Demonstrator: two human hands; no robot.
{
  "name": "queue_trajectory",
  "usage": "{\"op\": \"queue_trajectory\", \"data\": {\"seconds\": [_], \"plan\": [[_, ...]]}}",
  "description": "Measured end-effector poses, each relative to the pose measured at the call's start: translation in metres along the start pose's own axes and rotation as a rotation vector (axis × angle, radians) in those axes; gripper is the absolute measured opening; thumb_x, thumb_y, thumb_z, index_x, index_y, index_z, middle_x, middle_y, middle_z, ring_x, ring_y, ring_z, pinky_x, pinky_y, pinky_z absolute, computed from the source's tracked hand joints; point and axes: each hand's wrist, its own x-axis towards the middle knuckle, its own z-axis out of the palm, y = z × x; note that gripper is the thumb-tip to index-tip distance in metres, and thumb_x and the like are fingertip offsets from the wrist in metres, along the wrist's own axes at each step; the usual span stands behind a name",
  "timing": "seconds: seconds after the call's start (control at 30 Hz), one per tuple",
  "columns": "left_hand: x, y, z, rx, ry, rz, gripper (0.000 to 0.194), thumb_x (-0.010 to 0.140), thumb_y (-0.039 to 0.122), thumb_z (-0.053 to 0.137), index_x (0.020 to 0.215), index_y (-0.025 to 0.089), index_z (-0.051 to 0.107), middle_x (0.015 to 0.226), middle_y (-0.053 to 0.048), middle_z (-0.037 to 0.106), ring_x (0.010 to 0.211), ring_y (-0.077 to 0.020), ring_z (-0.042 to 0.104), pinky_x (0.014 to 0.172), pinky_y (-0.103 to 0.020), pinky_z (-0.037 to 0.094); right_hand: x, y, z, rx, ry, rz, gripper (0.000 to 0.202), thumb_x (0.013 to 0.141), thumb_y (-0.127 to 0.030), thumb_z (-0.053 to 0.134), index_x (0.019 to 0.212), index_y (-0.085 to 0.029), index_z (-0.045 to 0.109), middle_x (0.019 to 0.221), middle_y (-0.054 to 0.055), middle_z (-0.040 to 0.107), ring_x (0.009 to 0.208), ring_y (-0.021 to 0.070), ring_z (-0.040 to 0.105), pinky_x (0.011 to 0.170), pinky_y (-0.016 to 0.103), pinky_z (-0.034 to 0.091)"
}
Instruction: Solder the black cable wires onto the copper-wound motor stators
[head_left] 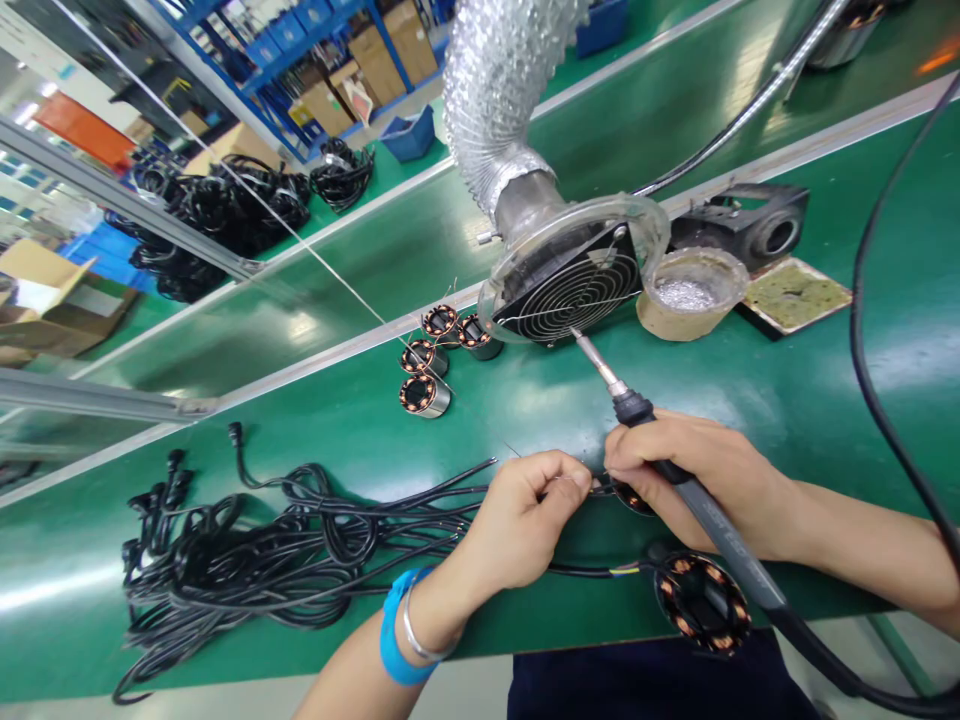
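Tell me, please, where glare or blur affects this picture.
In the head view, white glare streaks the green table, most plainly at its left end; also in the head view, bright highlights speckle the silver hose, the background shelves look soft, and lettering on the soldering iron is hard to read.
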Motion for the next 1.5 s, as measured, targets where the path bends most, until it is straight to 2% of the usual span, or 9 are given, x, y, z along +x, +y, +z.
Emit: {"op": "queue_trajectory", "data": {"seconds": [0.17,0.4,0.6,0.7,0.87,1.03,1.2,1.37,1.5], "plan": [[-0.001,0.000,0.000,0.033,0.031,-0.035,0.031,0.089,0.045,0.066,0.088,0.014,0.070,0.058,0.007,0.035,0.055,-0.0083,0.026,0.053,-0.024,0.021,0.000,-0.001,-0.001,-0.009,-0.007,-0.004,0.016,0.096,-0.007,0.052,0.103,-0.021,0.054,0.084,-0.001,0.064,0.070,0.0111,0.059,0.065,0.023,0.049],[0.003,0.001,0.004,-0.123,0.026,-0.056,0.045,0.080,0.056,0.075,0.082,0.011,0.076,0.067,-0.001,0.059,0.064,-0.0102,0.041,0.061,-0.023,0.034,0.002,-0.003,-0.005,-0.025,0.008,0.009,0.017,0.096,-0.008,0.057,0.104,-0.023,0.057,0.084,-0.002,0.068,0.068,0.0098,0.064,0.063,0.021,0.052],[0.004,0.000,0.003,-0.160,0.011,-0.067,0.045,0.081,0.057,0.073,0.083,0.013,0.077,0.075,-0.005,0.066,0.074,-0.0146,0.052,0.070,-0.026,0.043,0.006,-0.004,-0.011,-0.002,-0.034,0.013,0.018,0.094,-0.007,0.058,0.106,-0.020,0.058,0.083,-0.002,0.067,0.069,0.0088,0.064,0.062,0.018,0.052],[0.000,0.001,-0.001,-0.102,0.004,-0.027,0.039,0.087,0.052,0.068,0.085,0.014,0.073,0.075,-0.003,0.062,0.072,-0.0134,0.049,0.066,-0.024,0.040,0.009,-0.008,-0.015,0.021,-0.073,0.057,0.022,0.091,-0.009,0.056,0.110,-0.020,0.057,0.084,-0.001,0.066,0.067,0.0093,0.063,0.061,0.019,0.052],[-0.006,0.003,-0.003,0.014,-0.064,-0.047,0.033,0.089,0.044,0.064,0.075,0.015,0.063,0.059,0.005,0.041,0.054,-0.0078,0.030,0.051,-0.022,0.023,0.010,-0.010,-0.017,0.031,-0.131,0.096,0.027,0.091,-0.012,0.057,0.116,-0.021,0.057,0.090,0.002,0.070,0.071,0.0124,0.066,0.064,0.023,0.055],[-0.006,0.000,0.005,-0.029,0.033,0.044,0.026,0.090,0.039,0.063,0.083,0.014,0.066,0.064,0.003,0.048,0.058,-0.0093,0.036,0.054,-0.023,0.028,0.008,-0.006,-0.012,0.067,-0.133,0.143,0.023,0.095,-0.013,0.057,0.116,-0.023,0.057,0.087,0.000,0.069,0.071,0.0113,0.067,0.066,0.021,0.054],[-0.011,-0.005,0.009,0.117,0.127,0.081,0.026,0.094,0.038,0.059,0.088,0.015,0.070,0.066,0.002,0.052,0.059,-0.0100,0.038,0.055,-0.023,0.030,0.008,-0.004,-0.008,0.099,-0.115,0.177,0.020,0.096,-0.015,0.058,0.115,-0.023,0.057,0.085,-0.001,0.068,0.069,0.0109,0.065,0.064,0.020,0.052],[-0.015,-0.006,0.010,0.297,0.143,0.130,0.031,0.100,0.041,0.051,0.086,0.017,0.063,0.064,0.003,0.049,0.059,-0.0101,0.038,0.058,-0.024,0.031,0.012,-0.010,-0.012,0.126,-0.167,0.189,0.026,0.092,-0.012,0.056,0.116,-0.021,0.056,0.085,-0.002,0.066,0.067,0.0090,0.062,0.063,0.018,0.050],[-0.014,-0.005,0.007,0.296,0.128,0.139,0.033,0.101,0.042,0.049,0.081,0.018,0.056,0.064,0.004,0.045,0.060,-0.0102,0.037,0.058,-0.024,0.030,0.014,-0.014,-0.016,0.102,-0.249,0.201,0.038,0.084,-0.012,0.058,0.121,-0.021,0.053,0.088,-0.002,0.064,0.066,0.0092,0.059,0.060,0.019,0.047]]}}
